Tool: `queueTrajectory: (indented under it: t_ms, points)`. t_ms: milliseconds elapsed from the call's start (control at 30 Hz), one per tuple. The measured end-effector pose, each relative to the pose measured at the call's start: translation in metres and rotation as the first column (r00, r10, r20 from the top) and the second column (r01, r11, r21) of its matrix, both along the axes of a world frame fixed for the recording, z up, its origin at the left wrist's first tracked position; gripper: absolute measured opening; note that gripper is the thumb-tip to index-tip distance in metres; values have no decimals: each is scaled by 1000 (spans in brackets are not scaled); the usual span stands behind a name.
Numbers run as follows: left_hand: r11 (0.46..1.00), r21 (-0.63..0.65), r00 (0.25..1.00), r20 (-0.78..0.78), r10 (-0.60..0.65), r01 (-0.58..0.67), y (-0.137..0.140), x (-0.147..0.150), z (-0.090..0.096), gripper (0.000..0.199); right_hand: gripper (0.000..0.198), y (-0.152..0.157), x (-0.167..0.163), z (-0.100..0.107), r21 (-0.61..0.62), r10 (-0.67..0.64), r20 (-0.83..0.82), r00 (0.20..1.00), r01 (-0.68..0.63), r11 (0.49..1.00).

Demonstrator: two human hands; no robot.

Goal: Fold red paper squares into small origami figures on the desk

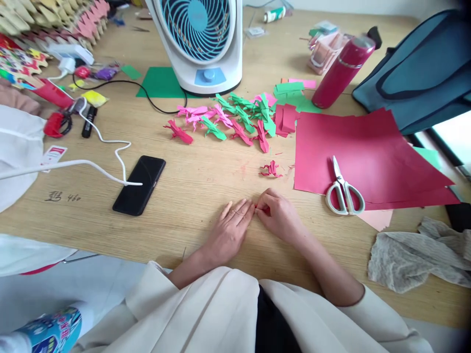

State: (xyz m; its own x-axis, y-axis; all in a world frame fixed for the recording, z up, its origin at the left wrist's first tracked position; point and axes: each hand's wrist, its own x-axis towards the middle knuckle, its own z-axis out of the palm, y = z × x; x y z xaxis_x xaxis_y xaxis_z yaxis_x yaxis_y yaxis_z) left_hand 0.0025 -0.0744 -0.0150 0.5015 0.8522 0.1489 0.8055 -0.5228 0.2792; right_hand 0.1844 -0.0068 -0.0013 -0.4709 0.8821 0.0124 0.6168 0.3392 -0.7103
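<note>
My left hand [231, 228] lies flat on the table, fingers stretched out and their tips against my right fingertips. With its fingers curled in a pinch, my right hand [279, 215] grips a small piece of red paper [267, 211], mostly hidden by the fingers. Just beyond the hands sits a small folded red paper figure [271, 169] with thin legs. Farther back lies a cluster of folded paper figures in green [245, 120], pink [196, 114] and red [179, 132]. White-handled scissors [344, 191] rest on large red paper sheets [324, 142] at the right.
A fan [206, 44] stands at the back beside a green sheet [156, 82]. A phone [140, 185] with a white cable crossing it lies left. Back right are a red thermos [342, 73] and a blue bag [408, 73]; a grey cloth [412, 255] lies front right. Another person's white clothing [18, 147] shows at left.
</note>
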Motion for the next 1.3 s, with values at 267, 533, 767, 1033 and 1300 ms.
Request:
queueTrajectory:
  t_ms: [267, 533, 767, 1033, 1300]
  points:
    - [996, -93, 989, -151, 5, -19, -3, 4, 1, 55, 14, -2, 7, 8, -3, 4, 9, 1000, -4, 1000]
    - [993, -110, 978, -209, 19, -43, -5, 5, 7, 59, 15, -1, 5, 7, 16, -3, 3, 1000, 2, 1000]
    - [993, -91, 964, -262, 47, -73, -6, 9, 13, 67, 17, -3, 9, 7, 23, 34, -62, 997, -32, 999]
    - [993, -90, 955, -292, 43, -72, -5, 8, 16, 70, 17, -7, 12, 6, 38, 68, -39, 997, -66, 997]
    - [994, -82, 959, -279, 40, -65, -7, 5, 9, 70, 17, -4, 9, 9, 7, 45, -30, 999, -45, 999]
